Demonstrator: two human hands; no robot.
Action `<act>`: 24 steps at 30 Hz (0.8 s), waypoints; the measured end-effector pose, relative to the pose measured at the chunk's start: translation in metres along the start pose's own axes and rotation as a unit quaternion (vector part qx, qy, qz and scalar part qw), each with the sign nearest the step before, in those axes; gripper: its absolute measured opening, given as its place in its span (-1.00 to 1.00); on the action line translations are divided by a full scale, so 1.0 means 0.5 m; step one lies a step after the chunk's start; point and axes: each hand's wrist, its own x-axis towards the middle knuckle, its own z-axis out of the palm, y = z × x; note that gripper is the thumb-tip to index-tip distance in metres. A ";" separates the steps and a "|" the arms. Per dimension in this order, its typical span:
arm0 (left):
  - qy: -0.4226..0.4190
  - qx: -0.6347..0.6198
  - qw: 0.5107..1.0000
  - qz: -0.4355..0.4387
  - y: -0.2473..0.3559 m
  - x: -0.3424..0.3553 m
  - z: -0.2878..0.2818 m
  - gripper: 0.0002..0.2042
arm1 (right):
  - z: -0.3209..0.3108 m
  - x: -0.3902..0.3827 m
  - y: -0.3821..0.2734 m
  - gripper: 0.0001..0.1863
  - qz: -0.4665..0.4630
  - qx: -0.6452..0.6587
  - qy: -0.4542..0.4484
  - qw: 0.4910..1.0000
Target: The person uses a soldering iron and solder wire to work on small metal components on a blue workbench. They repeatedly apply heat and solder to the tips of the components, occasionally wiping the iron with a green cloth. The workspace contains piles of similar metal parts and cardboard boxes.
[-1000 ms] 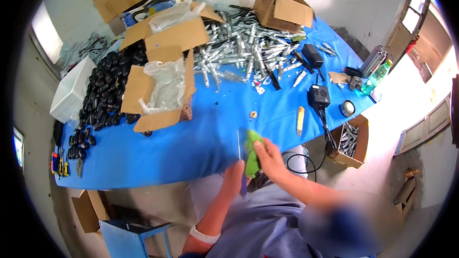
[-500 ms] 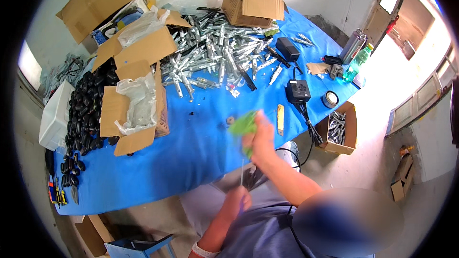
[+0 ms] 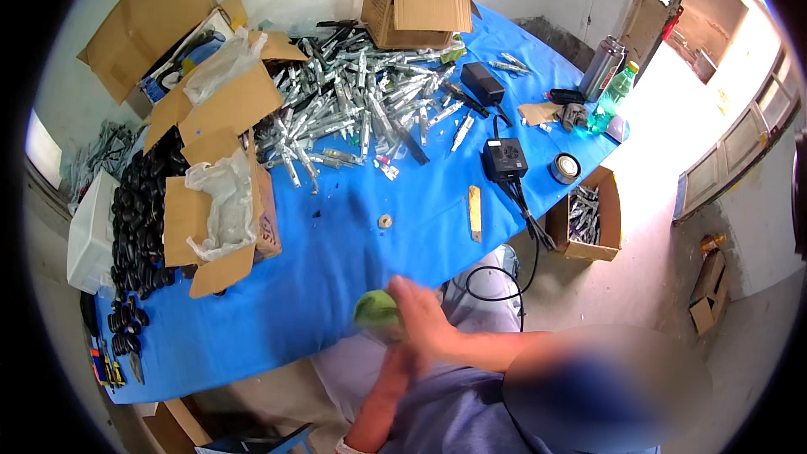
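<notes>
Over my lap, just off the table's near edge, my right hand (image 3: 427, 321) is closed on a green cloth (image 3: 376, 309), which bulges out on its left side. Right below it is my left hand (image 3: 403, 361), blurred and partly covered by the right one. Its fingers seem closed, but what they hold is hidden at this moment. On the blue-covered table (image 3: 336, 244) in front of me lie a small round tan piece (image 3: 385, 221) and a flat yellowish strip (image 3: 476, 213).
A large heap of silvery wrapped tools (image 3: 353, 109) covers the table's far part. Black oval pieces (image 3: 139, 219) pile up at left beside an open carton (image 3: 265, 219). A black power adapter (image 3: 504, 159), tin (image 3: 565, 168), green bottle (image 3: 614, 97) and steel flask (image 3: 602, 67) stand at right.
My right hand with the green cloth has come down and toward me, onto my left hand. The thin grey rod seen between the hands earlier is now out of sight. The view has shifted slightly.
</notes>
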 end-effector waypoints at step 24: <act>0.116 -0.044 0.988 -0.094 0.026 0.040 0.044 -0.65 | -0.037 0.012 -0.004 -0.70 -0.032 0.029 -0.070 0.997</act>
